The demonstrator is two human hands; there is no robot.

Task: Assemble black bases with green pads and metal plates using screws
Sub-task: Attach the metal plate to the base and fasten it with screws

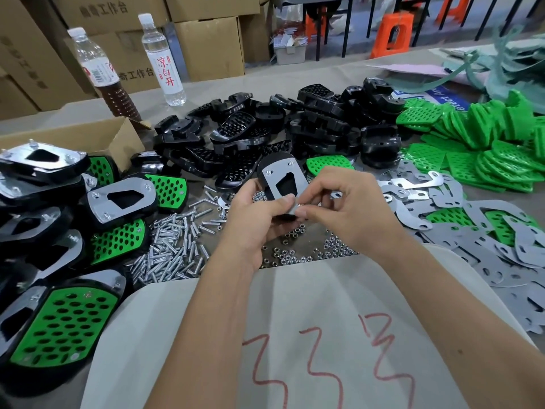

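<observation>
Holding one black base [272, 169] up over the nut pile [306, 249], metal plate [283, 178] facing up. Left hand [259, 211] wrapped round its lower edge to steady it; right hand [339, 202] pinching at the near corner, probably threading a nut.

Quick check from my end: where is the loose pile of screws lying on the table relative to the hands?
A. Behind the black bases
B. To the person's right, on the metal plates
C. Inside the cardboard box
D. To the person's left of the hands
D: the loose screws lie on the table on the left side of the left hand, between it and the finished assemblies.
</observation>
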